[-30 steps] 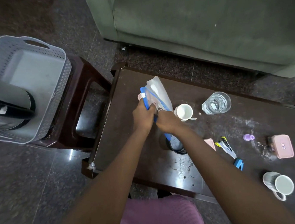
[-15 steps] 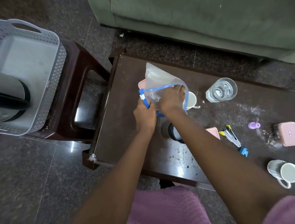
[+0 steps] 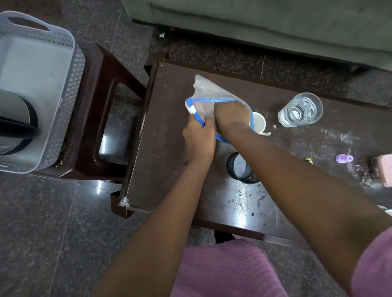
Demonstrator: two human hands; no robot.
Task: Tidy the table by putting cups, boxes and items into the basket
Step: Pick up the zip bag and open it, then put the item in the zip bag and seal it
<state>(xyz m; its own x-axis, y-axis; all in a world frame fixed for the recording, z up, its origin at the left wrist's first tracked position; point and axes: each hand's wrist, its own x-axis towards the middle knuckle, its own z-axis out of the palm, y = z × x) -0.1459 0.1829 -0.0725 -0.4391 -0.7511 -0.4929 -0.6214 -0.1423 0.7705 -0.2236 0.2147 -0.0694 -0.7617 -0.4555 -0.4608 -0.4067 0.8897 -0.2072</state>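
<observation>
While the left hand [image 3: 199,139] pinches its blue rim, clear zip bag [image 3: 210,90] gaping, right hand [image 3: 231,117] buried inside, grip unclear

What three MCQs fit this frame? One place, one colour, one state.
1. Where is the basket?
A. on the table
B. on a stool left of the table
C. on the sofa

2. What colour is the plastic bag's rim?
A. blue
B. red
C. yellow

3. Where is the right hand?
A. flat on the table
B. around the glass
C. inside the open bag

Key: 1 B, it rests on the stool beside the table. 2 A, a blue band rings the mouth. 3 C, the left hand pinches the rim while the right reaches in.
</observation>
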